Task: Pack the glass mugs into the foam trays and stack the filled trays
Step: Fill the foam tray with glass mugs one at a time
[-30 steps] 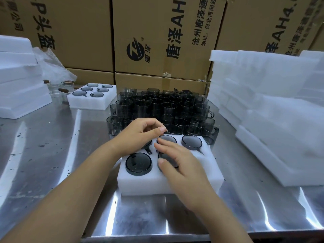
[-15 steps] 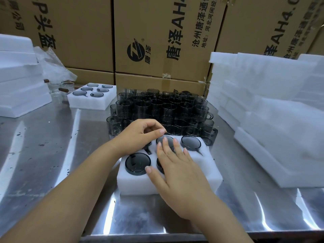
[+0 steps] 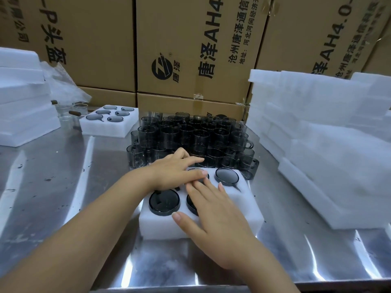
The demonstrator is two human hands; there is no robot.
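A packer's left hand (image 3: 175, 172) and right hand (image 3: 213, 216) press flat, fingers straight, on a seemingly near-full foam tray (image 3: 239, 208), one packed tray (image 3: 110, 125) set aside, dozens of glass mugs (image 3: 190, 138) yet unpacked.

Head cam, fwd-down, close over foam tray (image 3: 243, 210).

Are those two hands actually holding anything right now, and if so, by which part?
Nothing is held. The left hand and the right hand rest open, fingers fairly straight, on top of the filled foam tray, with no grip on anything.
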